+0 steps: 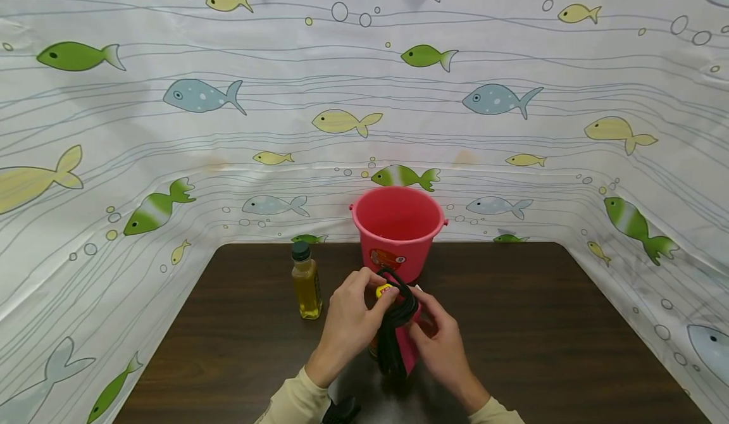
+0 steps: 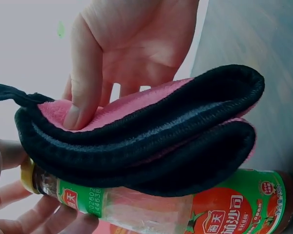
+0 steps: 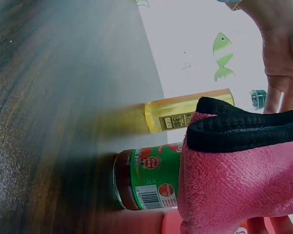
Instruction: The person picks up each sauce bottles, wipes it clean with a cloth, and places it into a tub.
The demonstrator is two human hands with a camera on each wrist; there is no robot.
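Pinching the folded pink plush cloth with black edging (image 1: 407, 348) between thumb and fingers, my right hand (image 1: 444, 345) holds its layers together; whether the curved fingers of my left hand (image 1: 350, 313) grip cloth or the yellow cap (image 2: 26, 174) of the clear sauce bottle with a green-and-red label (image 2: 224, 214), I cannot tell. Good handling probably means keeping the folds aligned and the lower end under control. The cloth lies toward ten o'clock from my right hand, the bottle just beyond it.

Dark brown table (image 1: 512, 323), on it a pink bucket (image 1: 418, 253), oil bottle (image 1: 308, 288), sauce bottle (image 3: 156, 176)
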